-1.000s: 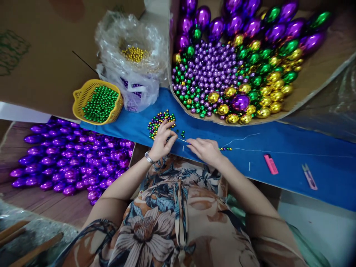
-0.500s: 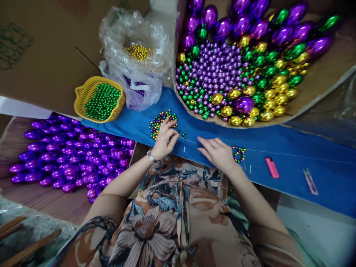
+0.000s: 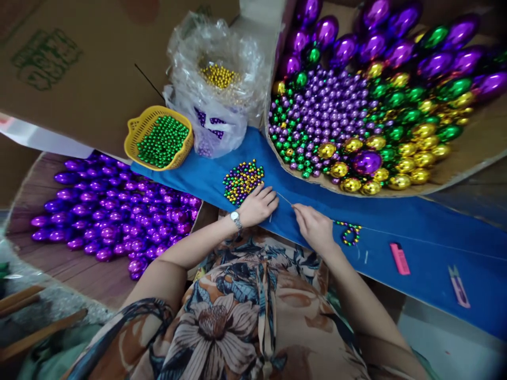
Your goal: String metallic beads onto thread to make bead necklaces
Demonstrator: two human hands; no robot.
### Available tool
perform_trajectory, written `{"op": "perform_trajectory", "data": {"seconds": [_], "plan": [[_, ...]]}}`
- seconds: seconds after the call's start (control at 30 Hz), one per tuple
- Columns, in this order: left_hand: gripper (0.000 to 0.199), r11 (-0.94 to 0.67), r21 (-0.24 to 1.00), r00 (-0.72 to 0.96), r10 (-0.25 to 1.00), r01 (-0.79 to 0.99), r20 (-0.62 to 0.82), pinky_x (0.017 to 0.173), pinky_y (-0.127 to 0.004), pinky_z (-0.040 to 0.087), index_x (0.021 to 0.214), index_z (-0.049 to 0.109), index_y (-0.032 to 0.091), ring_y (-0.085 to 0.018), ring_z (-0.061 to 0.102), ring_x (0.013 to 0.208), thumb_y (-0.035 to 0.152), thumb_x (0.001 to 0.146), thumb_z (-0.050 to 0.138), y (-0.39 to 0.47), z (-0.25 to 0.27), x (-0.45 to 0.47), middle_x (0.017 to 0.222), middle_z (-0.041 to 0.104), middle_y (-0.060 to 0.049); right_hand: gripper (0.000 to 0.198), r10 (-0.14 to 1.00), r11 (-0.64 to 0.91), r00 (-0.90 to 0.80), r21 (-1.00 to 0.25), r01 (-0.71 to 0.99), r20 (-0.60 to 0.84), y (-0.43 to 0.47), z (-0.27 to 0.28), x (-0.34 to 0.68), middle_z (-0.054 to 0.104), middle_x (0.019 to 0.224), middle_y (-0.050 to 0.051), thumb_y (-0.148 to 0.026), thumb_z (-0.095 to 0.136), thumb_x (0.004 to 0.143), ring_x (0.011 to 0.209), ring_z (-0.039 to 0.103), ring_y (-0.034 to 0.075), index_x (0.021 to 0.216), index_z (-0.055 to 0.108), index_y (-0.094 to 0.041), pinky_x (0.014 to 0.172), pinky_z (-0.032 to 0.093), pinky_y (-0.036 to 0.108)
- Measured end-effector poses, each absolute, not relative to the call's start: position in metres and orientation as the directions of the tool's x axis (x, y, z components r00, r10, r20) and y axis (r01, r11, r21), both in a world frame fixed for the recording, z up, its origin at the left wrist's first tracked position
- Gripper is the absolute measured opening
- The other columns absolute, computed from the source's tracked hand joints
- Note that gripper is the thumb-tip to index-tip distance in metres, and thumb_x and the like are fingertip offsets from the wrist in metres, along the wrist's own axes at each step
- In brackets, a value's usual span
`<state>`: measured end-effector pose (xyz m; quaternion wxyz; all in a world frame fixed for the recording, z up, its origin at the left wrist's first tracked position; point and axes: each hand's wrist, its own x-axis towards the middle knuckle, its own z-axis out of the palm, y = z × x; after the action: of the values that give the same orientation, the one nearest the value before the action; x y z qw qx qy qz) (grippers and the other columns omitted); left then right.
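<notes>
My left hand [image 3: 259, 206] lies palm down on the blue cloth, its fingers stretched out, touching or nearly touching the lower right edge of a pile of small green, gold and purple beads [image 3: 242, 179]. My right hand [image 3: 315, 227] is closed in a pinch on a thin pale thread [image 3: 284, 198], which runs up and left past my left fingertips. To the right of that hand, a short looped string of beads [image 3: 350, 234] lies on the cloth, with a thread trailing right from it. What is under my left palm is hidden.
A yellow basket [image 3: 130, 145] holds green beads; beside it stands a plastic bag [image 3: 237, 113] with gold and purple beads. A large carton [image 3: 273, 153] of mixed beads is behind. A pink lighter [image 3: 399, 258] and thread snips [image 3: 459, 287] lie right. Purple beads [image 3: 119, 221] fill a box at left.
My left hand has gone from a raised pinch near the thread to lying flat beside the bead pile. My right fingers have closed on the thread. The whole view has shifted slightly.
</notes>
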<state>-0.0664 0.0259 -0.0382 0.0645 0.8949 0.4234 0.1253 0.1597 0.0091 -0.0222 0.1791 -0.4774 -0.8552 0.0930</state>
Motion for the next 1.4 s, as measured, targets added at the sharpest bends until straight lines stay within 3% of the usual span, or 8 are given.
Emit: {"op": "perform_trajectory", "data": {"seconds": [0.1,0.3,0.57,0.8,0.97,1.23,1.4], "plan": [[0.026,-0.601,0.197,0.577,0.799,0.775,0.17,0.112,-0.052,0.04,0.098,0.066,0.017,-0.025,0.058,0.119,0.017,0.096,0.04,0.02,-0.034,-0.083,0.108,0.068,-0.011,0.031,0.844,0.536,-0.5,-0.329,0.777,0.193,0.01,-0.026,0.149,0.071,0.095,0.004,-0.029,0.039,0.1,0.081,0.066,0.012,0.114,0.065,-0.021,0.069,0.046,0.021],[0.022,-0.522,0.303,0.472,0.852,0.797,0.226,0.111,-0.054,0.039,0.104,0.064,0.019,-0.028,0.054,0.124,0.02,0.091,0.045,0.004,-0.031,-0.108,0.115,0.066,-0.011,0.035,0.862,0.506,-0.479,-0.331,0.797,0.164,0.019,-0.033,0.135,0.064,0.095,0.007,-0.032,0.037,0.1,0.073,0.062,0.011,0.112,0.068,-0.02,0.055,0.042,0.021],[0.017,-0.271,0.457,0.125,0.938,0.847,0.325,0.109,-0.056,0.04,0.102,0.064,0.021,-0.029,0.047,0.129,0.024,0.089,0.053,0.006,-0.032,-0.119,0.116,0.064,-0.009,0.035,0.813,0.576,-0.568,-0.317,0.754,0.128,0.027,-0.039,0.12,0.067,0.089,0.003,-0.033,0.04,0.1,0.072,0.062,0.01,0.124,0.064,-0.024,0.059,0.04,0.021],[0.016,-0.329,0.405,0.158,0.903,0.853,0.399,0.113,-0.057,0.034,0.102,0.063,0.02,-0.03,0.04,0.135,0.021,0.088,0.056,0.008,-0.036,-0.121,0.122,0.061,-0.009,0.035,0.775,0.625,-0.616,-0.318,0.713,0.141,0.024,-0.041,0.122,0.068,0.086,0.001,-0.031,0.042,0.099,0.072,0.062,0.009,0.126,0.063,-0.025,0.06,0.039,0.02],[0.016,-0.331,0.407,0.18,0.913,0.851,0.367,0.114,-0.06,0.029,0.103,0.063,0.022,-0.031,0.033,0.14,0.022,0.089,0.055,0.005,-0.04,-0.12,0.128,0.057,-0.009,0.037,0.753,0.641,-0.651,-0.328,0.694,0.095,0.02,-0.042,0.125,0.068,0.085,0.0,-0.029,0.042,0.098,0.074,0.061,0.008,0.13,0.06,-0.027,0.062,0.038,0.02],[0.02,-0.309,0.388,0.169,0.92,0.868,0.355,0.114,-0.061,0.026,0.107,0.062,0.023,-0.032,0.026,0.144,0.024,0.09,0.053,0.012,-0.042,-0.116,0.136,0.052,-0.01,0.036,0.826,0.556,-0.556,-0.278,0.783,0.087,0.025,-0.038,0.114,0.069,0.085,0.0,-0.031,0.042,0.099,0.068,0.061,0.008,0.127,0.063,-0.027,0.059,0.035,0.022],[0.018,-0.285,0.396,0.142,0.925,0.873,0.353,0.114,-0.061,0.026,0.106,0.062,0.022,-0.032,0.026,0.144,0.024,0.091,0.052,0.016,-0.041,-0.114,0.136,0.052,-0.009,0.037,0.784,0.608,-0.617,-0.281,0.743,0.067,0.027,-0.037,0.111,0.069,0.088,0.0,-0.031,0.042,0.098,0.071,0.062,0.009,0.13,0.061,-0.028,0.059,0.035,0.022]]}}
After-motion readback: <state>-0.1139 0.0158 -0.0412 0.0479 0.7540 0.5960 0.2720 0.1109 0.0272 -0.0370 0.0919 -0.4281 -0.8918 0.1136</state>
